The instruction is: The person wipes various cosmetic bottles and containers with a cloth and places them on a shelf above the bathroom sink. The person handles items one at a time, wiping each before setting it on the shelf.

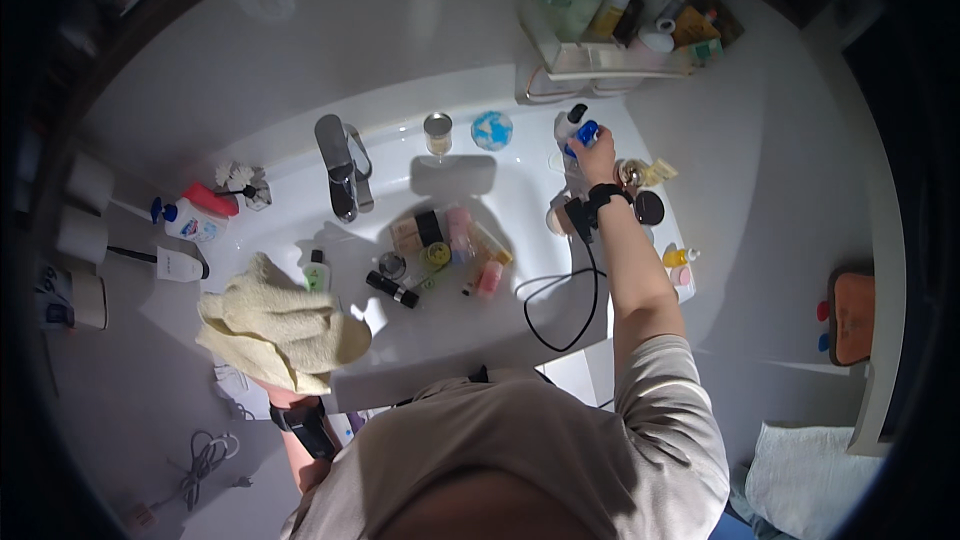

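My right hand (598,157) grips a small blue container (582,139) at the back right corner of a white washbasin (420,180). Touching or just behind that container is a pale bottle with a black cap (574,118). A cream-yellow towel (281,319) drapes over my left hand (285,394), hiding the fingers; the towel hangs above the basin's front left part. Beside it lies a green bottle with a black cap (317,274). Cosmetics crowd the basin's middle, among them a black tube (392,289), a pink bottle (458,229) and a yellow-lidded jar (435,256).
A chrome faucet (337,165), a lidded glass jar (438,133) and a blue-white disc (492,130) line the back. Pump bottle (196,221) stands left; a dark round compact (649,208) sits right. A loaded wall shelf (600,60) overhangs the right corner. A black cable (527,322) dangles by my right wrist.
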Tool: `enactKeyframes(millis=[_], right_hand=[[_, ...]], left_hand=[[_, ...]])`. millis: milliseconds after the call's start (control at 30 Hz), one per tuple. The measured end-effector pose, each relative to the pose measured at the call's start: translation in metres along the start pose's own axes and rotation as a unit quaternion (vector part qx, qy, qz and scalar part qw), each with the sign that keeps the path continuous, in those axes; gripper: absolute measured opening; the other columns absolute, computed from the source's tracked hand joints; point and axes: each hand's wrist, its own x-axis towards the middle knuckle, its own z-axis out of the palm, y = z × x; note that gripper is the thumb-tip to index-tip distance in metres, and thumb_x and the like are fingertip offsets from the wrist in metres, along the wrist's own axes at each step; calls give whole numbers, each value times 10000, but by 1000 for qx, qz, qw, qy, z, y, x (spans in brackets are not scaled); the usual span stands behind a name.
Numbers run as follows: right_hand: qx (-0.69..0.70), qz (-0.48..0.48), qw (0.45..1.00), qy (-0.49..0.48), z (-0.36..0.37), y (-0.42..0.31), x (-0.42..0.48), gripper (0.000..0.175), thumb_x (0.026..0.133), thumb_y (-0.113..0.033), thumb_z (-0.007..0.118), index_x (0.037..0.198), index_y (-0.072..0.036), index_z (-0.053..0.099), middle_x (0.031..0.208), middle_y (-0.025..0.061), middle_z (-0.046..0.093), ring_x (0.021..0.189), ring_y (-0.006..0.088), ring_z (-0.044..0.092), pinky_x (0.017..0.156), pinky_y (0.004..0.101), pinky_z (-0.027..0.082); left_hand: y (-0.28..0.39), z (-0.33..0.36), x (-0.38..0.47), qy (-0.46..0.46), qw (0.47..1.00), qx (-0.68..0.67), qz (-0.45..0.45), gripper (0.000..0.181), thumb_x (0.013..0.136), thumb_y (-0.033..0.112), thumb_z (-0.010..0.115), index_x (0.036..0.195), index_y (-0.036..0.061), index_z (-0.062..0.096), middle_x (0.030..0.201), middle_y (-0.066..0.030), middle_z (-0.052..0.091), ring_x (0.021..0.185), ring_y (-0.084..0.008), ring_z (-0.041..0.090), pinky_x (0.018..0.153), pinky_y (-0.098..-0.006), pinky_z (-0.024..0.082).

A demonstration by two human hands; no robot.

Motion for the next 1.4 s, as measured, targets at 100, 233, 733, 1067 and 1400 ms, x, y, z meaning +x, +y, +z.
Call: enactKeyframes(millis=[100, 233, 733, 1067, 1400], right_hand=[[45, 2, 999, 21, 12, -2, 7, 709, 616, -231, 819, 1191, 44, 507, 1055, 241, 615, 993, 391, 594, 876, 416, 482], [34, -35, 997, 62, 19, -5, 9, 602, 642, -201, 803, 1138, 15, 540, 990, 214, 638, 897, 371, 622, 798, 411, 502], [74, -26, 996, 34, 28, -7, 12, 457, 663, -289, 756, 1027, -37, 645, 906, 185, 661, 865, 370, 619, 776, 412, 491], [198, -45, 978, 53, -39, -72, -27, 336, 715, -250, 761, 916, -24, 616, 837, 111, 620, 769, 257, 591, 716, 345, 468], [176, -285, 934, -121, -323, -308, -38, 469, 724, -437, 763, 917, -26, 642, 813, 46, 657, 719, 114, 623, 661, 246, 492]], left_hand=[[-2, 2, -3, -1, 1000, 8, 2, 439, 985, 358, 317, 1291, 72, 449, 1248, -108, 534, 1152, -264, 502, 1002, -428, 376], [-7, 5, 0, -10, 1000, 14, 4, 441, 986, 369, 316, 1286, 76, 451, 1242, -102, 536, 1144, -262, 506, 995, -425, 382], [-14, 39, 15, -1, 989, 143, 45, 426, 985, 442, 330, 1196, 106, 483, 1128, -54, 568, 994, -225, 557, 880, -384, 454], [0, 93, 16, -50, 993, -100, -26, 397, 991, 387, 328, 1201, 91, 488, 1117, -74, 578, 1007, -248, 570, 888, -415, 467], [-23, 93, 36, -96, 973, -195, -71, 460, 986, 398, 330, 1232, 40, 480, 1167, -132, 565, 1066, -294, 553, 927, -435, 456]])
